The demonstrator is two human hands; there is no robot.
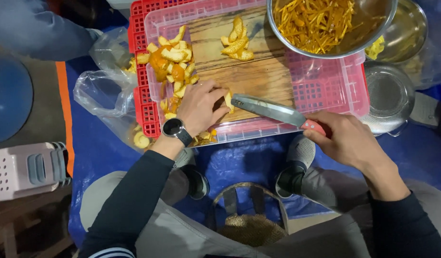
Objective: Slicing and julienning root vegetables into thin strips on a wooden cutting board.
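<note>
My left hand [200, 106], with a dark watch on the wrist, pinches a piece of orange peel [228, 101] on the near edge of a wooden cutting board [249, 71]. In my right hand [347, 138] is a knife [270, 109] with a red handle; its blade lies across the board, tip against that peel. To the left of the board is a heap of orange peel pieces [172, 59]. A few more peel pieces [237, 43] lie at the board's far side. Cut peel strips fill a steel bowl [325, 24] at the far right.
The board rests on upturned pink and red plastic crates [320, 83] over a blue tarp. A clear plastic bag [103, 91] lies left, a steel strainer [387, 95] and second steel bowl [406, 28] right. A pink stool [24, 169] stands near left. My shoes show below.
</note>
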